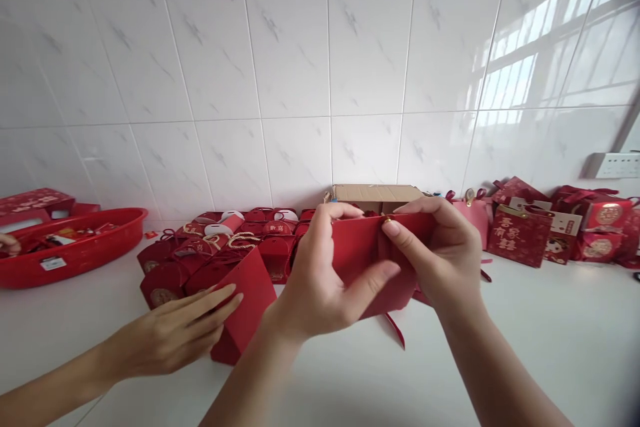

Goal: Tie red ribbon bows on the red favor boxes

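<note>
Raised above the counter, a red paper gift box sits between my two hands. My left hand grips its left side, fingers behind the far panel and thumb stretched across the near face. With its thumb pressed near a small gold-coloured fastening on the top edge, my right hand holds the right side. What lies inside the box is hidden. A red ribbon shows below it on the counter.
A co-worker's hand touches another red box at left. Several finished-looking red boxes crowd behind. A red basin stands far left, with another hand in it. A cardboard box and red gift bags line the tiled wall.
</note>
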A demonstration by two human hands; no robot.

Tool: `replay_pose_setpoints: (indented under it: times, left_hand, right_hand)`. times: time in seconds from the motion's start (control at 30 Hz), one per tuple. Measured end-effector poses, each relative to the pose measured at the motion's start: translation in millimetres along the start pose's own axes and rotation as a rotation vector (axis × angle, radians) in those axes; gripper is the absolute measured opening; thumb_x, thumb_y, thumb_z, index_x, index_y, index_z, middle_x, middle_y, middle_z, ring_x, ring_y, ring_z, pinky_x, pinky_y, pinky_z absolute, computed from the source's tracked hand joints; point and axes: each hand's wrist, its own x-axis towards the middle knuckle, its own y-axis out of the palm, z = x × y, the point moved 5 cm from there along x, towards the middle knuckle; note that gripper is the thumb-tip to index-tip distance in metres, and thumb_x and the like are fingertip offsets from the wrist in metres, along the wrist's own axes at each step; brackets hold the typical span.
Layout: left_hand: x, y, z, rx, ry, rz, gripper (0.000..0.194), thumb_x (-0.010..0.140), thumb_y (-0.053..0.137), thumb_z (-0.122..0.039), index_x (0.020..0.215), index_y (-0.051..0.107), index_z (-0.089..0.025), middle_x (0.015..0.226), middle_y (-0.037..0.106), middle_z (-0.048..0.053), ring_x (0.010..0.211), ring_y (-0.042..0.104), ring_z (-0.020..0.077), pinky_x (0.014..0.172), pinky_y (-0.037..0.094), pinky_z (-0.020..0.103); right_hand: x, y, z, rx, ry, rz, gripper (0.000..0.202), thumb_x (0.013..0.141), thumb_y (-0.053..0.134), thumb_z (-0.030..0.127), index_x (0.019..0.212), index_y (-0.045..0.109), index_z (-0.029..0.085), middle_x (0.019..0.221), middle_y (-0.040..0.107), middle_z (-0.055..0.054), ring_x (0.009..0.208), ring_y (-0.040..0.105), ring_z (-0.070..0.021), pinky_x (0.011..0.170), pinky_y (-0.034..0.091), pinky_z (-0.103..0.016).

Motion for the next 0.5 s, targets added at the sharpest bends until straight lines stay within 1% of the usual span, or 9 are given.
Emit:
replay_pose_setpoints:
  times: [0.07, 0.1, 0.13, 0.2, 0.23, 0.3, 0.37, 0.43, 0.5]
  left_hand:
    - [-0.1, 3.1, 3.9, 0.107, -0.034, -0.002, 0.076, 0.063, 0.081, -0.036, 0.123, 0.034, -0.024, 0.122, 0.051, 0.012, 0.114, 0.052, 0.0283, 0.093, 0.047, 0.043]
    - [-0.2, 4.0, 5.7, 0.162, -0.038, -0.023, 0.085, 0.061, 0.082, -0.035, 0.127, 0.030, -0.025, 0.128, 0.046, 0.013, 0.120, 0.047, 0.0297, 0.098, 0.043, 0.046]
    - [-0.2, 4.9, 7.9, 0.201, -0.041, -0.039, 0.086, 0.064, 0.080, -0.032, 0.130, 0.027, -0.026, 0.130, 0.043, 0.014, 0.123, 0.044, 0.0297, 0.101, 0.041, 0.047]
    - [0.4, 4.2, 12.6, 0.222, -0.049, -0.057, 0.080, 0.071, 0.075, -0.027, 0.132, 0.023, -0.027, 0.130, 0.042, 0.014, 0.123, 0.045, 0.0272, 0.099, 0.043, 0.046]
    - [1.1, 1.1, 14.7, 0.210, -0.055, -0.070, 0.078, 0.072, 0.074, -0.026, 0.131, 0.024, -0.027, 0.128, 0.044, 0.013, 0.120, 0.048, 0.0256, 0.097, 0.045, 0.044]
    - [2.8, -10.4, 19.2, 0.167, -0.118, -0.085, 0.070, 0.070, 0.076, -0.029, 0.125, 0.033, -0.027, 0.118, 0.052, 0.009, 0.105, 0.058, 0.0220, 0.087, 0.051, 0.038]
    - [4.1, -25.4, 23.2, 0.138, -0.239, -0.052, 0.046, 0.072, 0.074, -0.033, 0.109, 0.048, -0.025, 0.099, 0.061, 0.004, 0.085, 0.064, 0.0185, 0.074, 0.054, 0.033]
    - [4.7, -40.0, 23.2, 0.119, -0.333, 0.006, 0.021, 0.075, 0.070, -0.035, 0.088, 0.060, -0.021, 0.081, 0.066, 0.003, 0.071, 0.064, 0.0171, 0.062, 0.053, 0.029]
    - [6.2, -54.7, 16.9, 0.062, -0.322, -0.030, 0.014, 0.075, 0.071, -0.033, 0.075, 0.065, -0.020, 0.074, 0.066, 0.003, 0.069, 0.064, 0.0175, 0.059, 0.053, 0.028]
  right_hand:
    - [-0.7, -1.6, 3.5, -0.049, -0.059, -0.056, 0.012, 0.075, 0.074, 0.020, 0.079, 0.064, 0.023, 0.072, 0.063, 0.001, 0.067, 0.060, -0.0143, 0.056, 0.052, -0.025]
    - [-1.1, -1.5, 5.5, -0.073, -0.088, -0.069, 0.012, 0.075, 0.073, 0.019, 0.079, 0.063, 0.023, 0.072, 0.063, 0.000, 0.066, 0.060, -0.0146, 0.055, 0.051, -0.026]
    - [-1.5, -1.4, 7.6, -0.098, -0.119, -0.077, 0.012, 0.075, 0.073, 0.018, 0.080, 0.063, 0.023, 0.072, 0.062, 0.000, 0.066, 0.060, -0.0151, 0.055, 0.051, -0.026]
    - [-1.6, -2.1, 11.4, -0.150, -0.178, -0.092, 0.014, 0.075, 0.073, 0.016, 0.080, 0.063, 0.024, 0.072, 0.062, 0.000, 0.067, 0.059, -0.0162, 0.056, 0.050, -0.028]
    - [-1.3, -3.2, 12.7, -0.173, -0.201, -0.099, 0.014, 0.074, 0.073, 0.016, 0.080, 0.062, 0.024, 0.072, 0.062, 0.000, 0.067, 0.059, -0.0166, 0.057, 0.050, -0.029]
    - [0.6, -6.5, 13.5, -0.204, -0.225, -0.103, 0.014, 0.074, 0.072, 0.017, 0.081, 0.062, 0.024, 0.072, 0.061, -0.001, 0.068, 0.058, -0.0168, 0.058, 0.049, -0.030]
    - [3.6, -9.7, 12.7, -0.222, -0.228, -0.075, 0.013, 0.075, 0.072, 0.017, 0.081, 0.062, 0.024, 0.072, 0.061, 0.000, 0.068, 0.057, -0.0164, 0.058, 0.047, -0.029]
    - [6.3, -11.3, 11.7, -0.242, -0.223, -0.022, 0.012, 0.075, 0.071, 0.018, 0.080, 0.062, 0.023, 0.073, 0.062, -0.001, 0.067, 0.057, -0.0161, 0.057, 0.046, -0.029]
    - [7.7, -9.2, 11.3, -0.252, -0.218, 0.068, 0.011, 0.076, 0.071, 0.019, 0.079, 0.061, 0.023, 0.073, 0.062, -0.001, 0.066, 0.056, -0.0160, 0.055, 0.046, -0.029]
